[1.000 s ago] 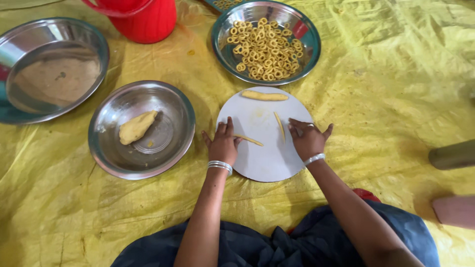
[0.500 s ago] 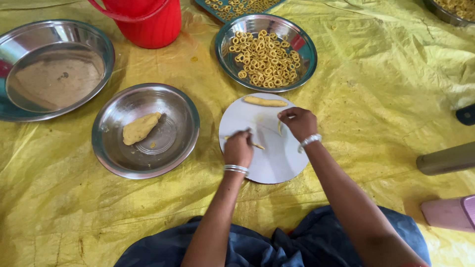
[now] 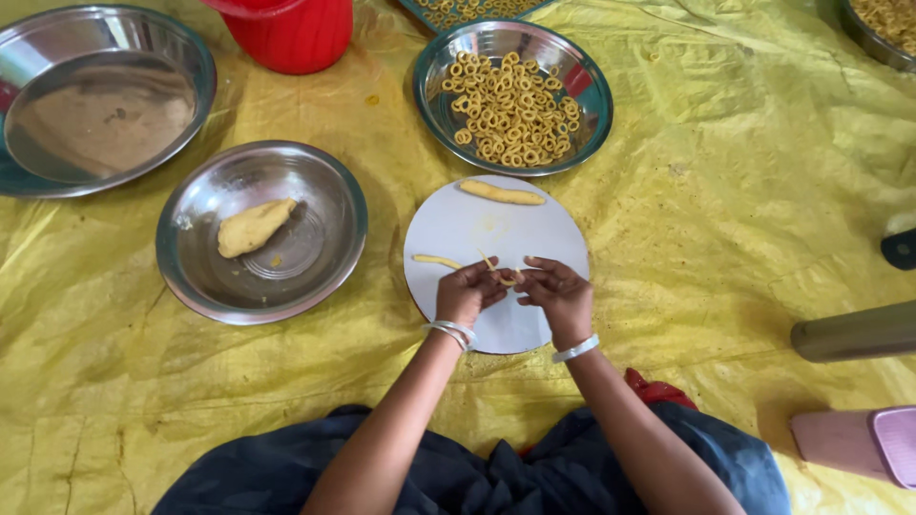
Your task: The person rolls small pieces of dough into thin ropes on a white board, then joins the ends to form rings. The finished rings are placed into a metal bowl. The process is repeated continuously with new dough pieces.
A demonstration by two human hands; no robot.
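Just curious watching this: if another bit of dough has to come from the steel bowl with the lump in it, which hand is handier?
Probably the left hand: the bowl with the dough lump lies on its side, beside the white board. The right hand would have to cross over.

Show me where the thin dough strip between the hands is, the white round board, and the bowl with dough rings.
thin dough strip (image 3: 503,275), head view, its middle between the fingertips
white round board (image 3: 477,224), head view, bare upper surface
bowl with dough rings (image 3: 431,107), head view, left rim
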